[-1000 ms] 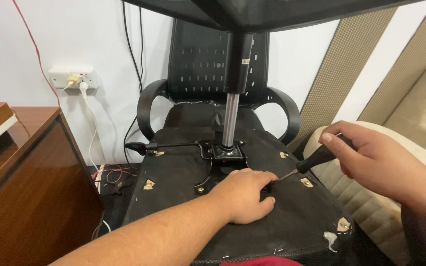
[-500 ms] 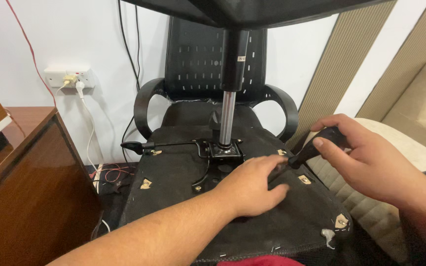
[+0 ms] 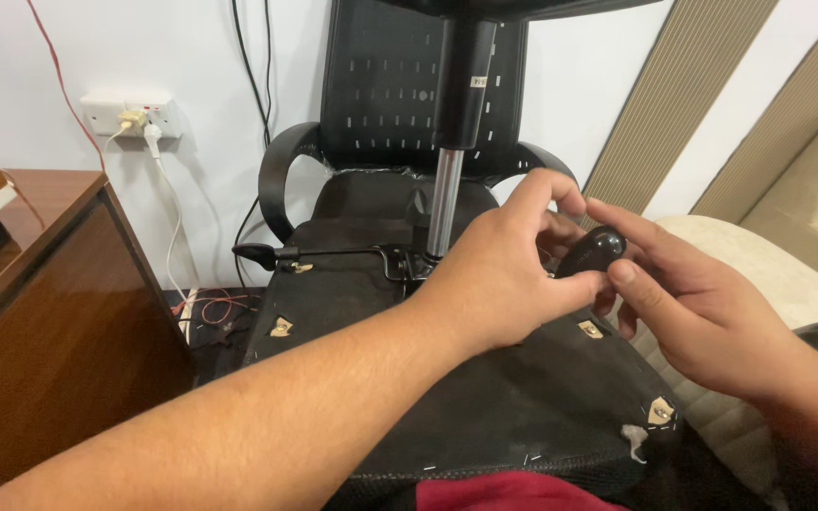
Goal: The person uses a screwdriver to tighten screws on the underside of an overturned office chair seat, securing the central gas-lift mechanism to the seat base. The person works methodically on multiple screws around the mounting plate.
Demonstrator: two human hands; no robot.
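2 hands meet above an upturned chair seat. The right hand pinches a black tool handle between thumb and fingers. The left hand, just left of it, curls its fingertips onto the same handle. Beyond them rises the chair's metal post. The smooth handle, held only by fingertips, could slip and drop onto the seat.

my left hand: forearm stretched forward, fingers curled, knuckles up | my right hand: thumb and fingertips pinched closed, meeting left
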